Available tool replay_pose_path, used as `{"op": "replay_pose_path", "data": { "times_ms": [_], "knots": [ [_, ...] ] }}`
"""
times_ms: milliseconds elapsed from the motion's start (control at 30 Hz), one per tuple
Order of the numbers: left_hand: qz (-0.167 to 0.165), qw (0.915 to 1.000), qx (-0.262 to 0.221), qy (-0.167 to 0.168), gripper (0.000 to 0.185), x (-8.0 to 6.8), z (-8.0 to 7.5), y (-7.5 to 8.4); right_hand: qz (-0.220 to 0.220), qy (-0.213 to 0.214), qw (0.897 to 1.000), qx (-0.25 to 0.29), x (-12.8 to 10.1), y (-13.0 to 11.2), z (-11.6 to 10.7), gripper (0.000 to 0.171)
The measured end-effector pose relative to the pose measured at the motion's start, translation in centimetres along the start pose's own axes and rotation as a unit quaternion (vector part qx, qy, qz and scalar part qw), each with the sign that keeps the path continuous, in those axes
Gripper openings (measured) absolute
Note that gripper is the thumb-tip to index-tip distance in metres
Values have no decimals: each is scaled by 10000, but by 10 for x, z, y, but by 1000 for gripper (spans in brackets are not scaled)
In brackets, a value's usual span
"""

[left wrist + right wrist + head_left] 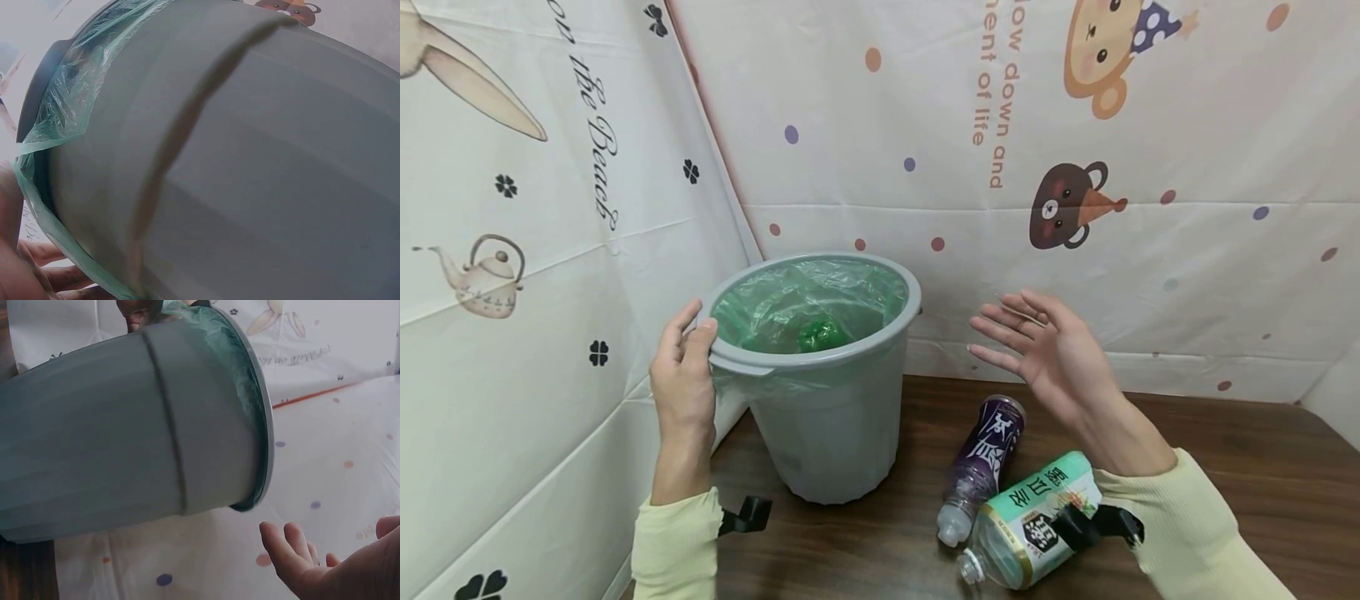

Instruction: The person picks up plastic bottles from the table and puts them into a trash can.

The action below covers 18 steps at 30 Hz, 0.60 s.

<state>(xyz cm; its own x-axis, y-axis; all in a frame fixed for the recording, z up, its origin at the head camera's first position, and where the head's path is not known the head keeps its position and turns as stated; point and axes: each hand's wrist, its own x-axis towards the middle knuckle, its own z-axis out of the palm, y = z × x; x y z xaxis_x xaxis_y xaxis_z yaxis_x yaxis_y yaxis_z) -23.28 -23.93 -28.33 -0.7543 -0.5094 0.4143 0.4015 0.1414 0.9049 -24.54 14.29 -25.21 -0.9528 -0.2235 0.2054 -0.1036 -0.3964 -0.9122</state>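
Near: two bottles, green-label bottle point(1033, 521) and purple-label bottle point(981, 467), lie on the desk point(1225, 467) | Mid: your right hand point(1052, 354) hovers open, holding nothing | Far: your left hand point(683, 375) grips the bin point(827, 417) rim; one green item point(822, 335) inside the liner, both bottles not yet binned.

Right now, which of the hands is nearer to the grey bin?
The left hand is nearer: it grips the rim of the grey bin on its left side. The right hand hovers open to the bin's right, clear of it, above the purple bottle.
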Motion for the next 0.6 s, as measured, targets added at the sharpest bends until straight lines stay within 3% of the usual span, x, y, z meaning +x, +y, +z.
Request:
{"op": "replay_pose_path", "data": {
  "times_ms": [300, 600],
  "knots": [
    [-42, 10000, 2, -6, 47, 1, -1, -1, 168, 224, 9974, 657, -12, 7, -24, 30],
    [-48, 10000, -1, -8, 47, 1, -1, -1, 340, 29, 9858, 1643, -27, 12, -46, 28]
  ]
}}
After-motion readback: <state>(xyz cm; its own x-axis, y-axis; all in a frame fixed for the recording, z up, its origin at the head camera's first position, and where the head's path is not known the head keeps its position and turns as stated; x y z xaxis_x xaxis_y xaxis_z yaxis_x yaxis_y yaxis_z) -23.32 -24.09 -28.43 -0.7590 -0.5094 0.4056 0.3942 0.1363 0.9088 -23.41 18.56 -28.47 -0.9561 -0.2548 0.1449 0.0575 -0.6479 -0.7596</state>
